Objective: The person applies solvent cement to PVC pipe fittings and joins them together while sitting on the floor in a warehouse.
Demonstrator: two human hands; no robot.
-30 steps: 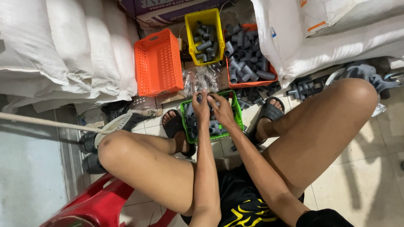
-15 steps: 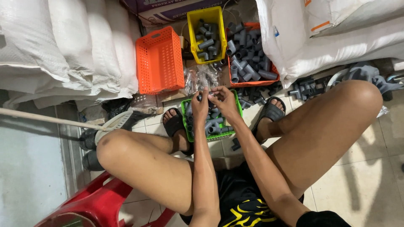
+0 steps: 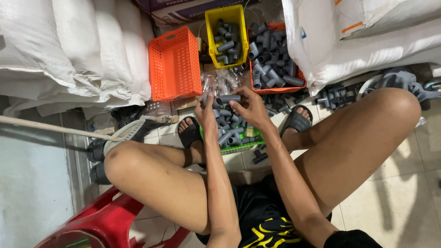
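Note:
Seated low with knees spread, I hold both hands over a green basket (image 3: 250,146) of grey pipe fittings between my feet. My left hand (image 3: 205,111) grips a small grey fitting at its top. My right hand (image 3: 250,106) holds a grey pipe piece (image 3: 228,98) lying sideways, its end meeting the fitting in the left hand. More grey fittings (image 3: 229,128) fill the basket under the hands.
Ahead stand an empty orange basket (image 3: 174,64) on its side, a yellow bin (image 3: 225,32) of fittings and an orange-red tray (image 3: 275,64) heaped with fittings. White sacks (image 3: 69,55) flank both sides. A red plastic stool (image 3: 105,220) is under me. Loose fittings (image 3: 333,96) lie at right.
My hands have stayed above the green basket, drawing together with the pipe piece and fitting between them. The view has shifted slightly.

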